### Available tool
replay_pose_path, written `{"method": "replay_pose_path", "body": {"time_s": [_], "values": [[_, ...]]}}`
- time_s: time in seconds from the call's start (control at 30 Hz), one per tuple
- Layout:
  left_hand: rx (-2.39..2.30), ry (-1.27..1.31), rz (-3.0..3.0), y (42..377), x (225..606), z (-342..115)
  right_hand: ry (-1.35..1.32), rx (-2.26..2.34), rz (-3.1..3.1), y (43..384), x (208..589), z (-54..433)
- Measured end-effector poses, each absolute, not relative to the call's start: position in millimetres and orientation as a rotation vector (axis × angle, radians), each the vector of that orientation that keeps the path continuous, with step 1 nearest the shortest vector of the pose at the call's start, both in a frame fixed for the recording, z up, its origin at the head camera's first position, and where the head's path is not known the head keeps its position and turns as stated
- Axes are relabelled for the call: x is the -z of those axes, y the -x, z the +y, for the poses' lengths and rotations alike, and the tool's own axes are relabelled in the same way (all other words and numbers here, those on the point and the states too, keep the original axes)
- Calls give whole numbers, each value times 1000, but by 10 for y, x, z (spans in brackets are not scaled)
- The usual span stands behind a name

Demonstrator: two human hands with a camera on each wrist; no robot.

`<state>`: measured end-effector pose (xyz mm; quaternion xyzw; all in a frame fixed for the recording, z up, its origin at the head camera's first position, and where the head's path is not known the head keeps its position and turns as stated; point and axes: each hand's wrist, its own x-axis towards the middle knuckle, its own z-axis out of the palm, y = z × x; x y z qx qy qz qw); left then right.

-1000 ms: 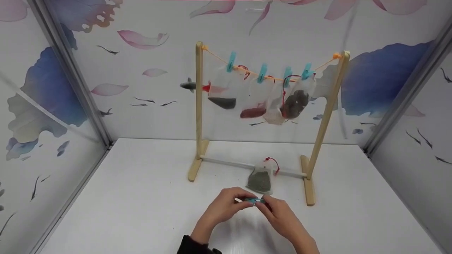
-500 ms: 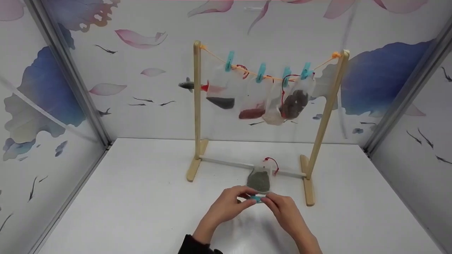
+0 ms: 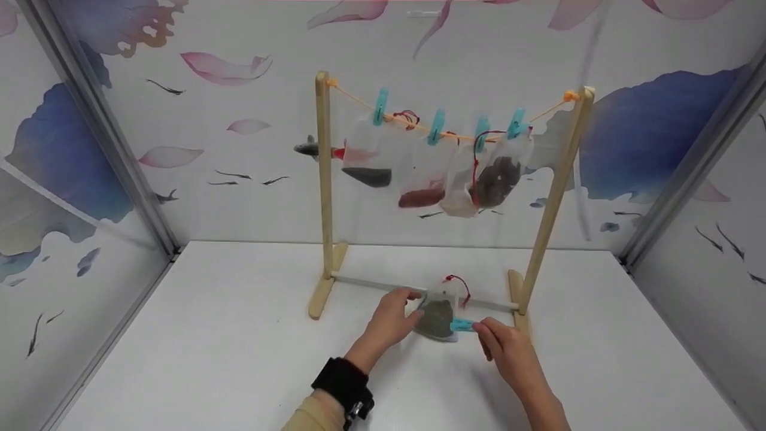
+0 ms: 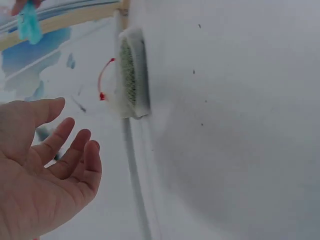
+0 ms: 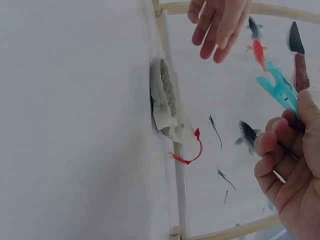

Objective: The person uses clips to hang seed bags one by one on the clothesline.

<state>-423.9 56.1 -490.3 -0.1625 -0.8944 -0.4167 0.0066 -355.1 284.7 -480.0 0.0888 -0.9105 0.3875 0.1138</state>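
Note:
My right hand (image 3: 511, 350) pinches a light blue clothespin (image 3: 462, 325) by one end; the right wrist view shows the clothespin (image 5: 282, 90) pointing away from the fingertips. A small see-through mesh pouch (image 3: 435, 318) with grey-green filling and a red cord (image 3: 459, 284) lies on the table against the rack's bottom bar. Over the pouch's left side in the head view reaches my left hand (image 3: 389, 317), thumb and fingers spread. The left wrist view has that hand (image 4: 55, 165) with loosely bent fingers, apart from the pouch (image 4: 134, 75) and holding nothing.
Behind the hands stands a wooden rack (image 3: 326, 179) with an orange line (image 3: 413, 127). Several filled pouches hang from it by blue clothespins (image 3: 437, 127). The rack's bottom bar (image 3: 371, 282) crosses the white table (image 3: 209, 335). Patterned panels (image 3: 239, 197) enclose the table.
Both hands were together at the clothespin. The left hand has let go and moved forward to the pouch, while the right hand has moved right with the clothespin.

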Motion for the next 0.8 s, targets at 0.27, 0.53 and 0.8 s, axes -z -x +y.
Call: {"method": "replay_pose_path", "body": {"time_s": [0.27, 0.53, 0.8], "values": [[994, 438, -2889, 4709, 4906, 835, -310, -1093, -2732, 3644, 4795, 2999], [908, 554, -2965, 4817, 4976, 1040, -285, -1075, -2747, 3651, 4802, 3009], [1074, 606, -2889, 4801, 4908, 1047, -253, -1091, -2757, 3667, 4802, 3002]]}}
